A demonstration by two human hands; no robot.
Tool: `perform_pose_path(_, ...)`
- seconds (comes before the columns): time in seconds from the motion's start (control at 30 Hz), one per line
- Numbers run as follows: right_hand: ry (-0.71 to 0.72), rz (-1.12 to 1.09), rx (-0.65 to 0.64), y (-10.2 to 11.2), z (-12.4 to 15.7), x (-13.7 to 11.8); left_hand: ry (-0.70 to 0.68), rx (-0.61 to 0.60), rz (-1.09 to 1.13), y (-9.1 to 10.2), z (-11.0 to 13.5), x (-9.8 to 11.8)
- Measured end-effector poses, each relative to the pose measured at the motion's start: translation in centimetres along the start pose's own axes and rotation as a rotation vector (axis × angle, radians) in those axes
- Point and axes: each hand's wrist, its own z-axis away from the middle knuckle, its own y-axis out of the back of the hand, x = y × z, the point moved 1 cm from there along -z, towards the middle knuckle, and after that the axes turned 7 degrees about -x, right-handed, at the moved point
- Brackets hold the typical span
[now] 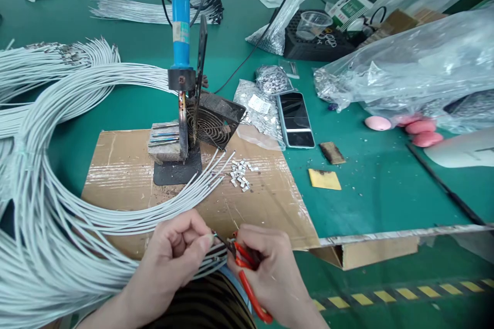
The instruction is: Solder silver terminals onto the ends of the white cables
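My right hand (270, 257) grips a pair of red-handled pliers (252, 288), their dark jaws pointing left toward my other fingers. Pinched between thumb and forefinger of my left hand (175, 252) is the end of a cable, close to the plier jaws. Whether the jaws touch it I cannot tell. A large bundle of white cables (46, 200) curves in from the left, and many of its ends lie on the cardboard (119, 185) just beyond my hands. Small metal pieces (241, 174) are scattered beside those ends.
A blue-handled soldering iron (181, 15) stands upright behind the cables, near a black fan (214, 121). To the right are a phone (296, 120), bags of metal parts (272, 79), a yellow sponge (324, 179) and pink foam pieces (420, 127). The table's front edge (366, 235) runs at lower right.
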Motion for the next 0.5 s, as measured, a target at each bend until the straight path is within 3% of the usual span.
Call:
perform_pose_path(0.1, -0.035, 0.018, 0.316, 2.8, -0.5, 1.5, 0.056, -0.13, -0.094, -0.4, 0.9, -0.6)
perform_pose_path(0.13, -0.041, 0.03, 0.413, 3.7, -0.6, 1.9, 0.054, -0.064, -0.119, -0.3, 1.0, -0.6)
perform_pose_path(0.2, -0.065, 0.055, 0.465, 4.5, -0.7, 2.3, 0.092, 0.094, -0.025, 0.1, 1.1, -0.5)
perform_pose_path(0.3, -0.046, 0.08, 0.321, 3.2, -1.0, 1.9, 0.071, 0.14, 0.099, 0.7, 0.6, 0.0)
perform_pose_path(0.5, 0.121, 0.139, -0.032, -1.0, -0.9, 0.1, 0.047, 0.181, 0.222, 0.7, 0.6, 1.4)
